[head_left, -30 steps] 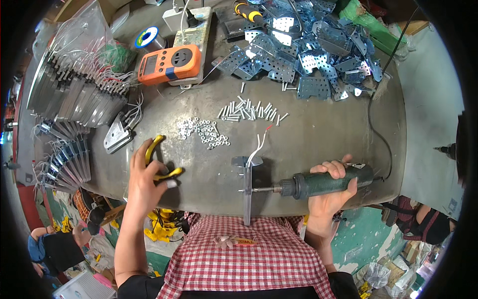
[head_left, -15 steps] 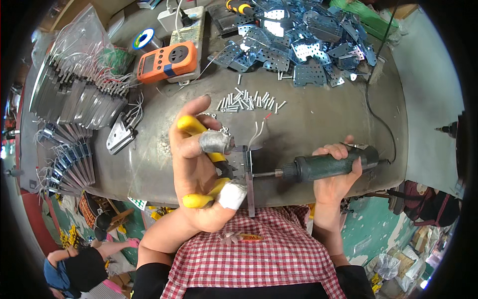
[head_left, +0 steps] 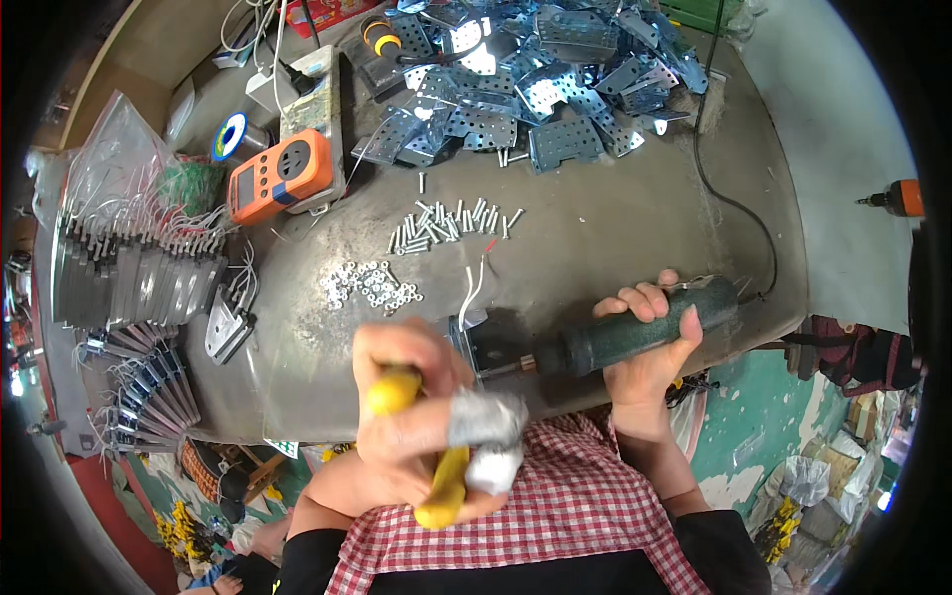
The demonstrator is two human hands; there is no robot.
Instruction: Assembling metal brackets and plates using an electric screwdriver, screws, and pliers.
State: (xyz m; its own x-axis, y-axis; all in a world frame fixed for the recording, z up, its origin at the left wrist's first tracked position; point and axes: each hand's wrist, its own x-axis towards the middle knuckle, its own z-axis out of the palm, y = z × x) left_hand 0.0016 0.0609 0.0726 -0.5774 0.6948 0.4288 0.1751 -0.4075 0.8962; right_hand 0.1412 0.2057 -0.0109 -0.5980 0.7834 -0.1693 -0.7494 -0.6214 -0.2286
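My left hand, blurred by motion, is wrapped round pliers with yellow handles. Grey tape and white tape cover two of its digits. Just beyond those fingers is a thin metal part with two pale wires rising from it; how it is held is hidden. My right hand grips a dark green electric screwdriver lying sideways. Its bit points left and reaches the metal part; the exact contact is blurred.
Loose screws and small nuts lie mid-table. Behind are piled perforated metal brackets, an orange meter and a solder spool. Wired metal strips fill the left side. The screwdriver's cord runs along the right.
My left hand has turned and come lower, its fingers curling in around the pliers. The nuts it partly covered now show. My right hand still holds the screwdriver; the view has shifted.
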